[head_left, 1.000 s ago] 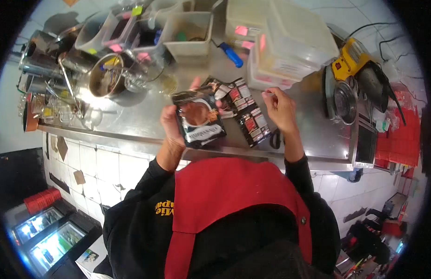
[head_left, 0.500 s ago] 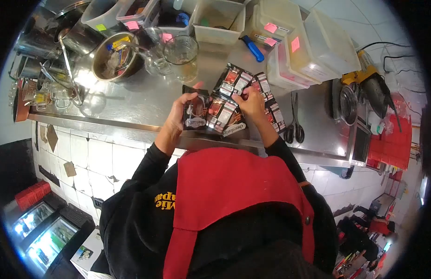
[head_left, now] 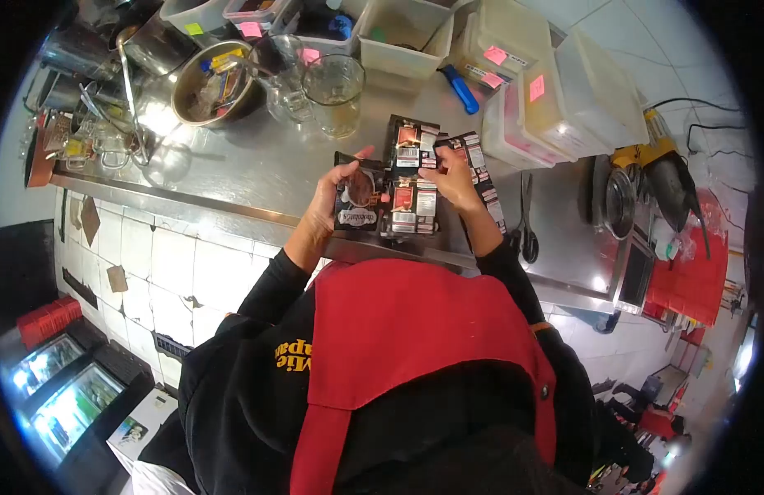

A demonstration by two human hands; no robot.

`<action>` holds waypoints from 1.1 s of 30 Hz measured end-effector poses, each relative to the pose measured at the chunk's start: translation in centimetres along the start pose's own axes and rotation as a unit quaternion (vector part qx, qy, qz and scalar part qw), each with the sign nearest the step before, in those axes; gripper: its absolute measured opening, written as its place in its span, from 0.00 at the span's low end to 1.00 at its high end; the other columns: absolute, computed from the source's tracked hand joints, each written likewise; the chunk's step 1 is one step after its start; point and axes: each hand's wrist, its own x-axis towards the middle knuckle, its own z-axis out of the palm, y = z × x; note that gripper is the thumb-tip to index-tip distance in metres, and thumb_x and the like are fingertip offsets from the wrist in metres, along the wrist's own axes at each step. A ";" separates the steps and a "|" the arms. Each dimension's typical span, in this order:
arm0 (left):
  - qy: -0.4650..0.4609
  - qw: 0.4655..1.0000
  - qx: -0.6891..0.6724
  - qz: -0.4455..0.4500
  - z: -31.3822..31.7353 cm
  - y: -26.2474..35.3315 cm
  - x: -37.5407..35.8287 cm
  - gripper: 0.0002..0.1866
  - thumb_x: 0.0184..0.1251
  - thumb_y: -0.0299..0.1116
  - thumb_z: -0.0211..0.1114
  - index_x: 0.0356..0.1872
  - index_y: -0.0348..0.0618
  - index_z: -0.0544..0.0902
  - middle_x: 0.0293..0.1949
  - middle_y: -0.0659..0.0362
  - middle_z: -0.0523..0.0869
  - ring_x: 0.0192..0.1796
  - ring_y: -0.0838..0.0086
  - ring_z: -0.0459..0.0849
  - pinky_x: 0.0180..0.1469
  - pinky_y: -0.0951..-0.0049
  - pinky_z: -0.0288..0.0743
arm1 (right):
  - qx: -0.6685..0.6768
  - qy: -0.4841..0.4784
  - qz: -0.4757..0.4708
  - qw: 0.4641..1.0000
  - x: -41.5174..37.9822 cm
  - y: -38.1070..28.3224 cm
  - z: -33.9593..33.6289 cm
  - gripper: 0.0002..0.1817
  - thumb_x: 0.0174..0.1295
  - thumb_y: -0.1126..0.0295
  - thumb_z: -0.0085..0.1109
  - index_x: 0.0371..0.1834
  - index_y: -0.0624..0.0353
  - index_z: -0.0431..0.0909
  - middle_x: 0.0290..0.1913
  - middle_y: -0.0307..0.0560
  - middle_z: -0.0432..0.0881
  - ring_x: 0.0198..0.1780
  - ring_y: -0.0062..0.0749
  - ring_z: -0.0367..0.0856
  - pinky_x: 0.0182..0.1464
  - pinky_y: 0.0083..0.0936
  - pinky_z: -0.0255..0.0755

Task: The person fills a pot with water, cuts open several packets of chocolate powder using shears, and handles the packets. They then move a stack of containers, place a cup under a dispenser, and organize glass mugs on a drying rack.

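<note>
My left hand [head_left: 325, 198] is closed around the left side of a dark chocolate sachet [head_left: 357, 219], its printed front facing up. Right beside it, a joined strip of black sachets [head_left: 414, 208] shows barcodes and white text panels. The fingers of my right hand [head_left: 458, 183] are bent and pinched at this strip's right edge, near its middle. Partly under that hand, a second strip of sachets [head_left: 478, 162] slants toward the table's front edge. Black-handled scissors [head_left: 526, 235] lie to the right of the sachets.
Glass mugs [head_left: 334, 95] and a metal pot [head_left: 188, 103] with packets inside stand behind on the steel table [head_left: 233, 177]. A blue-handled tool [head_left: 459, 89] lies before stacked plastic boxes [head_left: 522, 107]. Metal containers crowd the left; a yellow-and-black tool [head_left: 658, 165] is at right.
The strip between my hands has swung from slanted to nearly straight, and a chocolate sachet front showing below it is now out of sight. My right hand has shifted slightly right.
</note>
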 end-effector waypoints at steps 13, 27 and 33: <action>-0.022 0.994 -0.002 0.105 0.3 -0.6 -0.8 0.36 0.59 0.53 0.53 0.65 0.48 0.56 0.52 0.43 0.73 0.46 0.53 0.78 0.47 0.53 0.73 | 0.162 -0.069 -0.231 0.957 -2.3 -6.2 -3.8 0.14 0.42 0.90 0.39 0.22 0.63 0.75 0.38 0.47 0.77 0.43 0.30 0.75 0.49 0.23 0.65; -0.100 0.990 -0.018 0.100 4.0 -4.3 -3.4 0.60 0.38 0.76 0.56 0.68 0.49 0.45 0.52 0.44 0.72 0.50 0.55 0.76 0.51 0.58 0.73 | -0.031 -0.016 -0.148 0.988 -2.3 -4.7 -7.6 0.16 0.49 0.70 0.59 0.43 0.63 0.76 0.44 0.55 0.76 0.49 0.43 0.74 0.54 0.31 0.65; -0.097 0.988 0.053 0.112 3.5 -5.4 -3.7 0.61 0.35 0.75 0.59 0.68 0.46 0.48 0.52 0.43 0.73 0.46 0.57 0.78 0.49 0.62 0.74 | -0.410 0.079 0.017 0.909 -4.7 2.6 -7.7 0.49 0.34 0.49 0.72 0.57 0.68 0.60 0.46 0.60 0.74 0.49 0.49 0.73 0.53 0.38 0.65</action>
